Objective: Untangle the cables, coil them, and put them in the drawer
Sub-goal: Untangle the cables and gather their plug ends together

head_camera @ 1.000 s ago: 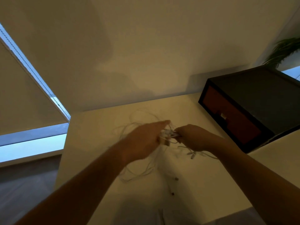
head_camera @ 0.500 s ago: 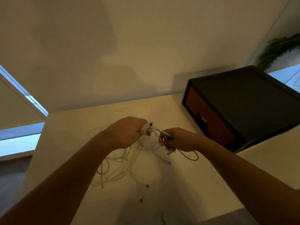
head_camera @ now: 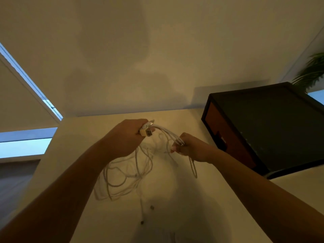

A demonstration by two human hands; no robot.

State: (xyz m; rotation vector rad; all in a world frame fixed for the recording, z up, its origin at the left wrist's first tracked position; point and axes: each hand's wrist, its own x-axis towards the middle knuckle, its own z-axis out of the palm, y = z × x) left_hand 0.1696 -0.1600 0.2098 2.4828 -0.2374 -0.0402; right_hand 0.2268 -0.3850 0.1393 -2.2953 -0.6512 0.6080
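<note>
The cables (head_camera: 163,135) are stretched between both hands: plug ends gripped by the left hand (head_camera: 129,135), strands pinched by the right hand (head_camera: 189,146), loops apparently trailing onto the surface (head_camera: 219,199).

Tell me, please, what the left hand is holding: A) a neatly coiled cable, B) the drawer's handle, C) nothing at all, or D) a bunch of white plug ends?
D: the left hand grips a cluster of white plug ends, and their cables run across to the right hand while the rest hangs in loose loops above the table.
</note>
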